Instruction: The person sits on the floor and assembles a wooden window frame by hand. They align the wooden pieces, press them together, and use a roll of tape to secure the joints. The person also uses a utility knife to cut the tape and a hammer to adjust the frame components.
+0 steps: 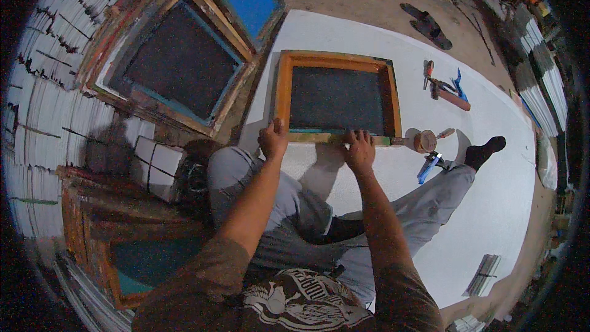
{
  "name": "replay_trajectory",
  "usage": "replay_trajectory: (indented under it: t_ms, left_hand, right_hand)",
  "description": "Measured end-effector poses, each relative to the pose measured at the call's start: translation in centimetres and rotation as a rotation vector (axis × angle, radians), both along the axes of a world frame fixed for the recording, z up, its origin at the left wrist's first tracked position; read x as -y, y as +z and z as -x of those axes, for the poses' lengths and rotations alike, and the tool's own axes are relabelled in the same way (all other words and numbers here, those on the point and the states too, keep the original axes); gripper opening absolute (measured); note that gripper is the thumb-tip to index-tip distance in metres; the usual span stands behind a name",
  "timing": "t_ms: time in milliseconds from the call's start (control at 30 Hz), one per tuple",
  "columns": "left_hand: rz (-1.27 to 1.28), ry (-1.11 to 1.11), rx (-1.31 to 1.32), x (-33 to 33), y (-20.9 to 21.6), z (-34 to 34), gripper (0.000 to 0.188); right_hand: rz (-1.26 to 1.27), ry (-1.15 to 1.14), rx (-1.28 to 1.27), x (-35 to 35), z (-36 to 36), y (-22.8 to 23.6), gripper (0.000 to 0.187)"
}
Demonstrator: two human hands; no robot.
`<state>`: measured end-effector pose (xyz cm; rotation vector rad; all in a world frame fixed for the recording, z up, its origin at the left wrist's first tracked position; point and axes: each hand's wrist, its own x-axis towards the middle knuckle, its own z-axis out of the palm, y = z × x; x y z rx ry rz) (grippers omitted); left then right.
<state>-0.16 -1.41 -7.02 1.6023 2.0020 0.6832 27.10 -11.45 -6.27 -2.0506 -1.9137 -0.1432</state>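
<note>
Along the near rail (316, 138), my left grip (273, 140) pinches the frame (338, 59) at left, my right grip (359, 149) farther right.

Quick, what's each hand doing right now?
Left hand: closed on the wooden frame at its near left corner.
Right hand: on its near edge; whether gripping cannot be told.

One wide fisheye view from the head, down and forward over the legs (289, 206), near the wooden frame (335, 59).
</note>
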Motion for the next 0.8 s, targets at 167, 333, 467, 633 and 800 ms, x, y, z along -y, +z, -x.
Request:
replay_trajectory:
  t_ms: [167, 333, 467, 633, 800]
  left_hand:
    - [-0.086, -0.051, 0.017, 0.2, -0.4, -0.9, 0.059]
    - [-0.175, -0.214, 0.121, -0.2, -2.3, -1.7, 0.061]
    - [-0.051, -0.131, 0.199, -0.4, -3.4, -0.2, 0.062]
    - [0.051, -0.184, 0.11, 0.9, -0.1, -1.6, 0.062]
    - [0.0, -0.205, 0.087, 0.7, -1.2, -0.7, 0.06]
  right_hand:
    - [0.037, -0.092, 0.079, 1.3, -1.2, 0.1, 0.022]
    - [0.023, -0.174, 0.115, 4.7, -3.1, -2.0, 0.019]
    - [0.037, -0.191, 0.016, 6.1, -1.9, -0.1, 0.02]
    - [0.097, -0.173, 0.03, 7.6, -3.2, -0.3, 0.027]
    - [0.019, -0.076, 0.115, 6.8, -1.9, -2.6, 0.039]
